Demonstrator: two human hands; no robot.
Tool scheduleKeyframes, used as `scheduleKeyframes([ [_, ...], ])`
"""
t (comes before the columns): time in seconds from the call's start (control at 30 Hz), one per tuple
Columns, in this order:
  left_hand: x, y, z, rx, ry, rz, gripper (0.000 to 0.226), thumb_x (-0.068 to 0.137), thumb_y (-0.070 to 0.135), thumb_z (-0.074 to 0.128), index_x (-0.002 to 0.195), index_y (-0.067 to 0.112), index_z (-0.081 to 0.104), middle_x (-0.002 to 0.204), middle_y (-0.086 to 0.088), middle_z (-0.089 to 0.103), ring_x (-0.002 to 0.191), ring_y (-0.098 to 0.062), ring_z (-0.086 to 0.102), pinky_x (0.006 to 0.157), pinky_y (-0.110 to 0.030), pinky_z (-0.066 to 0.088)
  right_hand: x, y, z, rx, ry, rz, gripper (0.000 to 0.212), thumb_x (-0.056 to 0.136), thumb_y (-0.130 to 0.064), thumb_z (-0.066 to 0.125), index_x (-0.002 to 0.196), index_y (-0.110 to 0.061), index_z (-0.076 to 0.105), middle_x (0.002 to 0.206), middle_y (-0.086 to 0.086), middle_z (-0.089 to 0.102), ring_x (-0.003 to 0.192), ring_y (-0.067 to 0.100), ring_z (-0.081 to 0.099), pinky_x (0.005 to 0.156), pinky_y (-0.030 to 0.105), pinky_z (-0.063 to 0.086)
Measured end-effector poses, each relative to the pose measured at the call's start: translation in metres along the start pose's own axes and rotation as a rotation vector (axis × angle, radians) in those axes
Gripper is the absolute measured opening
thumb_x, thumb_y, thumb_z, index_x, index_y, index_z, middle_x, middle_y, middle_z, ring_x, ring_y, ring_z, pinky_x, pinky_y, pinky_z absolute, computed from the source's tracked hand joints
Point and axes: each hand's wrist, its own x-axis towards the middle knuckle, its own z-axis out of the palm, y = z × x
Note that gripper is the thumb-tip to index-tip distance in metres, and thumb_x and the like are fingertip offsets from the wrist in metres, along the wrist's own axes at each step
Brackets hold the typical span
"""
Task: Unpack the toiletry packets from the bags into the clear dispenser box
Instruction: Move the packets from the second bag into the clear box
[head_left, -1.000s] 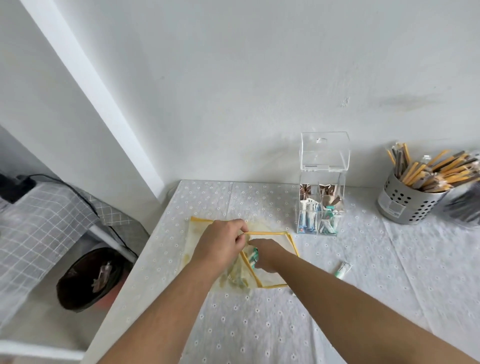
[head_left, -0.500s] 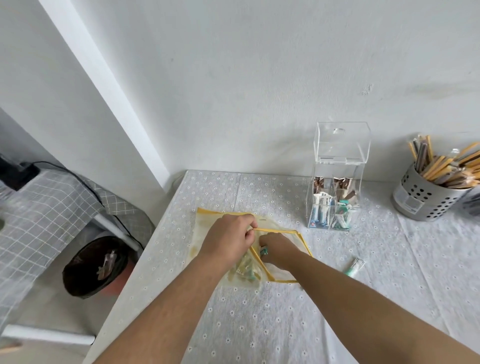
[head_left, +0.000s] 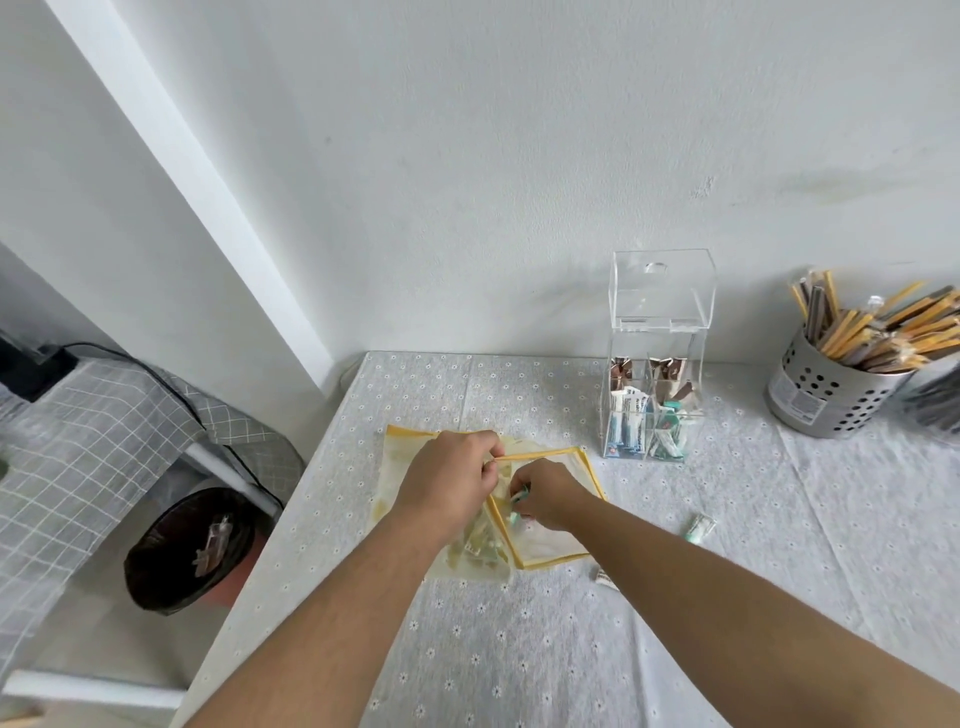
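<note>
Two clear bags with yellow trim (head_left: 550, 545) lie overlapped on the table. My left hand (head_left: 447, 480) pinches the yellow edge of the upper bag and holds its mouth up. My right hand (head_left: 545, 496) is inside that mouth, fingers curled round green-capped toiletry packets (head_left: 518, 506). More packets (head_left: 480, 545) show through the lower bag. The clear dispenser box (head_left: 657, 332) stands at the back right with its lid up, packets filling its lower compartments. A loose packet (head_left: 700, 529) lies right of the bags, another (head_left: 605, 578) by my right forearm.
A perforated metal cup (head_left: 826, 389) full of wrapped sticks stands at the far right against the wall. The table (head_left: 519, 649) has a white flowered cloth; its left edge drops to a black-lined bin (head_left: 192, 551) on the floor. A checked cloth (head_left: 93, 441) covers furniture at left.
Both hands stay at the bag mouth; my right hand has shifted slightly and now shows the green packets in its fingers. The camera has turned a little, sliding the scene.
</note>
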Motion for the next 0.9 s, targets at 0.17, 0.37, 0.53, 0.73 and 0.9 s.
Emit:
scheduleKeyframes([
  [0.17,0.008,0.015,-0.001,0.026,-0.025,-0.044,0.02,0.088,0.014,0.052,0.102,0.017,0.066,0.075,-0.005,0.067,0.065,-0.021,0.059,0.065,-0.03,0.05,-0.02,-0.003,-0.025,-0.224,0.045,-0.127,0.02,0.087,-0.003,0.055,0.099,-0.01,0.07,0.11,0.011,0.066,0.096,0.025,0.064,0.08,0.03,0.05],
  [0.37,0.021,0.045,-0.001,0.059,-0.05,-0.063,0.02,0.086,0.012,0.051,0.098,0.016,0.066,0.078,-0.005,0.064,0.07,-0.023,0.055,0.062,-0.027,0.04,-0.073,0.007,-0.081,-0.105,0.141,-0.197,0.014,0.087,-0.009,0.062,0.097,-0.013,0.071,0.09,0.004,0.067,0.073,0.012,0.056,0.065,0.016,0.043],
  [0.53,0.029,0.056,0.005,0.085,-0.05,-0.058,0.02,0.085,0.009,0.051,0.096,0.014,0.067,0.072,0.0,0.054,0.067,-0.021,0.052,0.059,-0.026,0.037,-0.095,0.034,-0.149,0.14,0.365,-0.101,0.016,0.082,-0.005,0.067,0.082,-0.021,0.07,0.075,0.003,0.064,0.065,0.015,0.055,0.06,0.022,0.044],
  [0.73,0.028,0.051,0.01,0.095,-0.041,-0.058,0.02,0.084,0.013,0.052,0.096,0.019,0.068,0.07,0.0,0.057,0.067,-0.022,0.053,0.063,-0.025,0.041,-0.075,0.058,-0.199,0.056,0.638,-0.024,0.014,0.087,-0.004,0.061,0.089,-0.013,0.071,0.073,0.002,0.063,0.055,0.011,0.048,0.044,0.013,0.038],
  [0.9,0.029,0.046,0.01,0.086,-0.044,-0.06,0.02,0.086,0.016,0.052,0.099,0.021,0.067,0.066,0.004,0.055,0.065,-0.018,0.055,0.061,-0.025,0.042,-0.045,0.068,-0.2,-0.163,0.547,0.048,0.02,0.088,-0.002,0.054,0.093,-0.011,0.07,0.091,0.008,0.067,0.06,0.015,0.055,0.054,0.027,0.047],
])
